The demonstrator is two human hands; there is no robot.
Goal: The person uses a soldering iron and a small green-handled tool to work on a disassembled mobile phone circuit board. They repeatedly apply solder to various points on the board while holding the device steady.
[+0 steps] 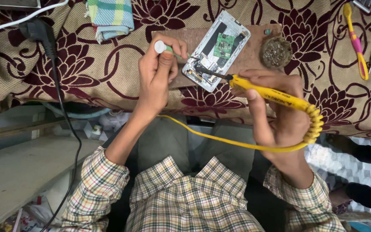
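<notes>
My right hand (275, 116) grips iron (267, 92) | left hand (157, 73) pinches tool (168, 48) | phone (216, 49) far, between both; tips meet its near-left end

An opened phone (216, 50) lies on a board (245, 51) in the middle of the tabletop (99, 77). A wire sponge holder (276, 52) sits on the board's right end. Folded cloth (110, 17) lies at the far edge, left of the board; two tools (357, 43) lie near the right edge.
</notes>
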